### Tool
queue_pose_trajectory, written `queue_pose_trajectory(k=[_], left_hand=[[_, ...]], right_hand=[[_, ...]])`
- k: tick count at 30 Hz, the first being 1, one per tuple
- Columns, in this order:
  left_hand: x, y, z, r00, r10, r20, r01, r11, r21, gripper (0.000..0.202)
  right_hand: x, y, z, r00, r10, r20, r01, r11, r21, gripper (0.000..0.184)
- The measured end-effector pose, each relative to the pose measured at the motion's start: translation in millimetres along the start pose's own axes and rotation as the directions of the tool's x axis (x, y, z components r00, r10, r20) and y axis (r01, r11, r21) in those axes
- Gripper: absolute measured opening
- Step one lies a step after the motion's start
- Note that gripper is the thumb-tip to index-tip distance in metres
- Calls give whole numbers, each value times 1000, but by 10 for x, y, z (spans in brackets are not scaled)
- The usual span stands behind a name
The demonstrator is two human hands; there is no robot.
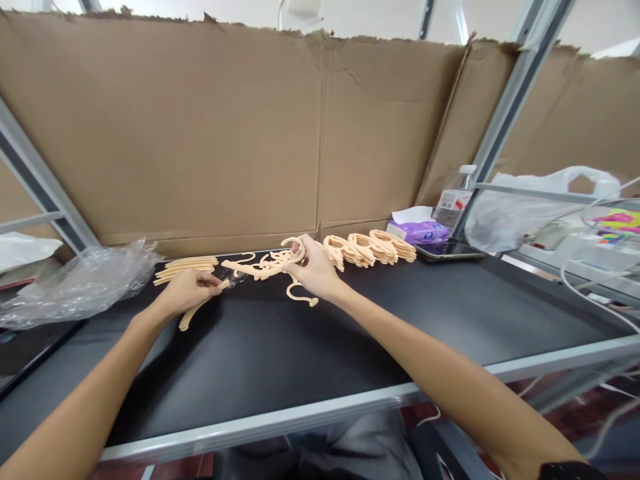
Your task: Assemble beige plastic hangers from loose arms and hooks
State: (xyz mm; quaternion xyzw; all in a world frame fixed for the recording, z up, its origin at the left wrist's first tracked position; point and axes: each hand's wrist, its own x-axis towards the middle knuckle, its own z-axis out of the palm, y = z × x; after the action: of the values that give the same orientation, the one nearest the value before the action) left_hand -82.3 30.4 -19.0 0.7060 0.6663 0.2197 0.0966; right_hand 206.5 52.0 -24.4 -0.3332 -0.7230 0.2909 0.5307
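My left hand (pixel 187 291) is closed round a thin peach plastic strip (pixel 193 315) that slants down onto the black table (pixel 280 360). My right hand (pixel 314 268) pinches a curved peach hook piece (pixel 295 249) at the edge of a loose heap of peach plastic parts (pixel 260 265). Another hook-shaped piece (pixel 300 295) lies just below that hand. A flat stack of straight peach strips (pixel 186 267) rests behind my left hand. Rows of stacked peach rings (pixel 373 248) sit to the right of my right hand.
A cardboard wall (pixel 225 133) backs the table. Crumpled clear plastic (pixel 75 283) lies at the left. At the right are a purple tissue pack (pixel 423 230), a phone (pixel 447 250), a water bottle (pixel 453 200), a white plastic bag (pixel 525 207) and cables (pixel 590 287). A metal rail (pixel 310 417) edges the table front.
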Motion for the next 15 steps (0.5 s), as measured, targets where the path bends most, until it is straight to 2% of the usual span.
queue_pose_trajectory(k=[4,6,9,10,13,15], left_hand=[[-93,239,47,974,125,188,-95,982,-162,32],[-152,357,114,953,191,235,-142,967,-210,32],[-247,539,268,966,235,110,-219,966,-136,30],[-279,603,322,957,280,79,-267,953,-144,30],[-363,775,428,909,414,-48,-416,893,-173,28],[-395,839,433,845,503,-183,-527,841,-120,24]], right_hand=[[-9,-30,-1,1000,25,11,-25,1000,13,24],[-15,-38,6,999,35,12,-35,999,12,25],[-29,-39,29,999,41,23,-41,999,-3,25],[-35,-35,38,999,41,30,-41,999,-11,25],[-52,-14,65,998,44,52,-44,999,-19,24],[-61,4,80,997,35,66,-35,999,-9,23]])
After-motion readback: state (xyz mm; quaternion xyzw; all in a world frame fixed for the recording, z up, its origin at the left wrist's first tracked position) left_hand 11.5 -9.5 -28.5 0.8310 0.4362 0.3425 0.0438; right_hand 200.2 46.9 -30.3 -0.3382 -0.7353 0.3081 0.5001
